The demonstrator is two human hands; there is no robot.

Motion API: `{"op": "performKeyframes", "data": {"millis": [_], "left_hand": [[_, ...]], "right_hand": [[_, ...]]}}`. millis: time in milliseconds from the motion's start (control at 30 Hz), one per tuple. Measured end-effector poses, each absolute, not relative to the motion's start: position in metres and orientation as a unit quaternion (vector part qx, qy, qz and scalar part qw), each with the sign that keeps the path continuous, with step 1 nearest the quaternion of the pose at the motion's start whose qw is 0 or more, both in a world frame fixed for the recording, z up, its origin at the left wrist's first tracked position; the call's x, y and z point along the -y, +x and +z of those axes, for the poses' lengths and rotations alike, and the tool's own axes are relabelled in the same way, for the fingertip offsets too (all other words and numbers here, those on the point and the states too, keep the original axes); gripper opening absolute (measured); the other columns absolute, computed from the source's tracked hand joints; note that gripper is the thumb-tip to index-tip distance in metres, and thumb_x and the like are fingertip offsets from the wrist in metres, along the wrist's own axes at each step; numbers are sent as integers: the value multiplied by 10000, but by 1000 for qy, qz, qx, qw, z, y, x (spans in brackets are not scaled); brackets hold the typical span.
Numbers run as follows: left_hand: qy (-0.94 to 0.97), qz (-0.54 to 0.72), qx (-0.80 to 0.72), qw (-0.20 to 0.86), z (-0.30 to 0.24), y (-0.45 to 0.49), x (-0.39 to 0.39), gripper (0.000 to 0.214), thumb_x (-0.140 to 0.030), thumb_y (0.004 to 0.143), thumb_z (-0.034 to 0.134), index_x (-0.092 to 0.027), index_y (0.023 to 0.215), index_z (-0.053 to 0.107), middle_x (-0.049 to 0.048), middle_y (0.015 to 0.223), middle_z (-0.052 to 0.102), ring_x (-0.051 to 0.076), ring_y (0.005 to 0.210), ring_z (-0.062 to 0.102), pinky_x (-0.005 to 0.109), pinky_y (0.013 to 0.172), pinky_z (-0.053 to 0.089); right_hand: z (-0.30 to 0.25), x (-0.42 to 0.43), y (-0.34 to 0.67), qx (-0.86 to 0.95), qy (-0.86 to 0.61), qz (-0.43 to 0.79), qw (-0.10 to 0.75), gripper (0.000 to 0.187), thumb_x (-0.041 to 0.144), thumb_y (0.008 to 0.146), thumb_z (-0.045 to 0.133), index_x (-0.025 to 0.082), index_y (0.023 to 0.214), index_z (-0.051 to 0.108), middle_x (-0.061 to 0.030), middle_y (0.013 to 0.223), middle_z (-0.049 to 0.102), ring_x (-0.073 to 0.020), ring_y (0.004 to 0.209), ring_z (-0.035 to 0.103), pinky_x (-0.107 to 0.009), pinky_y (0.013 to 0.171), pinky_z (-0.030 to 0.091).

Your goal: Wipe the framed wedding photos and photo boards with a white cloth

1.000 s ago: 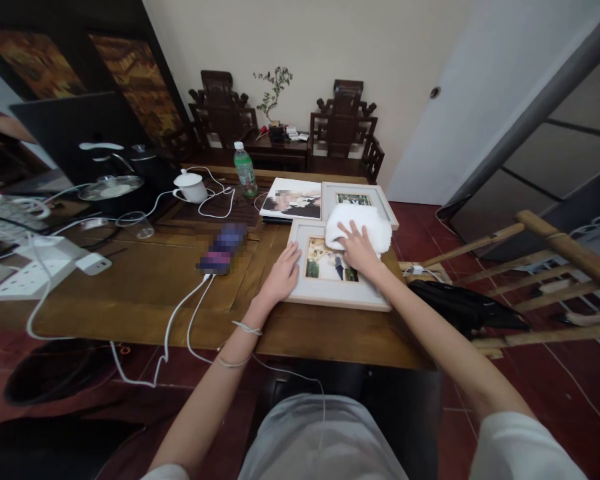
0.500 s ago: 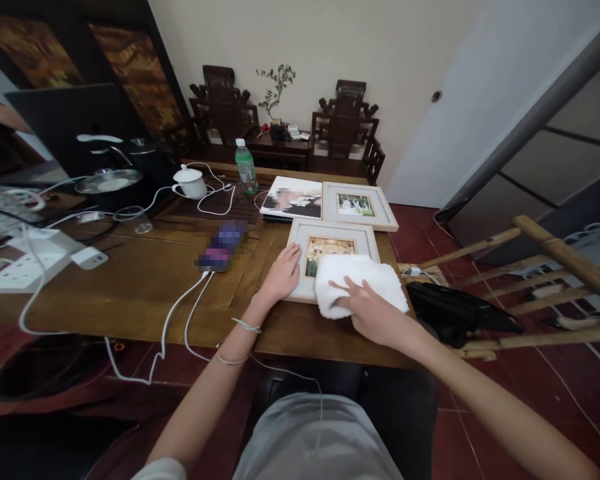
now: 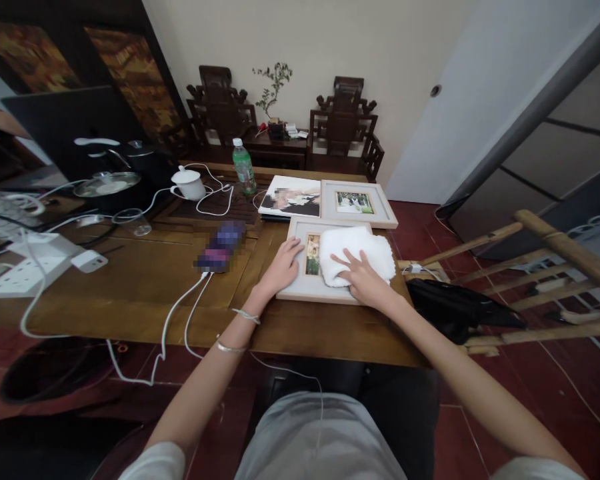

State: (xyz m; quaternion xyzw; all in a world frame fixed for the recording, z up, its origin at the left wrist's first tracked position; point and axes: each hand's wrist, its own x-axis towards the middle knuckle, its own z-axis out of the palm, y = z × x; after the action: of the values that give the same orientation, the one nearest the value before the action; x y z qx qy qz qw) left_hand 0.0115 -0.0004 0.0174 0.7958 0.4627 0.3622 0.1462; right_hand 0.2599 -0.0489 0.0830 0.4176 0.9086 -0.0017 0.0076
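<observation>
A light wood picture frame lies face up near the table's front edge, its small photo partly covered. My left hand holds the frame's left side, fingers resting over the border. In my right hand is a folded, fluffy white cloth, pressed on the right half of the frame; the fingers are somewhat spread over its near part. Just behind lies a second picture frame with a photo of figures in white amid greenery. A white-covered photo book sits left of that, on something dark.
To the left are a phone on charging cables, a white power strip, a clear cup, a lidded white mug and a green-labelled bottle. A bamboo rack with a black bag stands at right.
My right hand has slid the white cloth up and slightly left across the frame, uncovering its lower right border. My left hand stays at the frame's left side.
</observation>
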Motion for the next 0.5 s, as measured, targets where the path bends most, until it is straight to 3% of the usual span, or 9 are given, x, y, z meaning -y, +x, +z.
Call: {"op": "performKeyframes", "data": {"millis": [167,267,500], "left_hand": [[798,361,-458,153,19,14,-13,528,-19,757,402,-124,1242,583,117,1402,500,251,1386,357,478,1176,269],[805,354,-451,154,18,14,-14,528,-18,769,395,-76,1268,561,157,1415,483,256,1399,338,462,1181,260],[819,311,-466,125,19,14,-12,463,-140,901,349,-47,1328,501,174,1455,444,260,1415,313,460,1184,256]], "right_hand": [[82,55,259,-910,414,16,16,589,-34,664,421,175,1154,672,-67,1537,338,-369,1428,220,-669,1093,212],[85,49,256,-902,431,17,12,558,-23,693,419,165,1157,667,-64,1524,365,-359,1422,243,-648,1096,231],[82,-7,248,-851,519,78,-13,523,-2,739,449,160,1194,648,-68,1531,357,-364,1425,219,-639,1109,195]]}}
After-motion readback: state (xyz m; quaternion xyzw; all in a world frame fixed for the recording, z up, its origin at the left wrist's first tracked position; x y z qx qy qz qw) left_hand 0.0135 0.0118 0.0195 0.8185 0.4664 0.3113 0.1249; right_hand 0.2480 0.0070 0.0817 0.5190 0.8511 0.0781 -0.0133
